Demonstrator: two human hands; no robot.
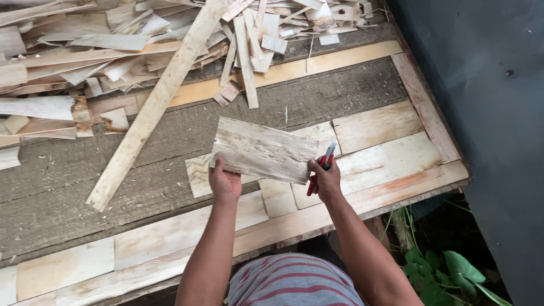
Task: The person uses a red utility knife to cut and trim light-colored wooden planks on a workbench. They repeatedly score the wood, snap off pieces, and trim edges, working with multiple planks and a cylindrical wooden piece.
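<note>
A thin, pale sheet of wood veneer (263,150) is held above a workbench (85,187). My left hand (224,181) grips its lower left corner. My right hand (327,180) pinches its lower right corner and also holds a red utility knife (321,169), whose blade end points up and away from me. Under the sheet, several flat veneer pieces (377,127) lie edge to edge on the bench top.
A long wooden strip (156,102) lies diagonally across the bench. A heap of veneer offcuts (113,39) covers the far side. A dark wall (487,85) stands to the right, and green plants (447,272) grow below the bench edge.
</note>
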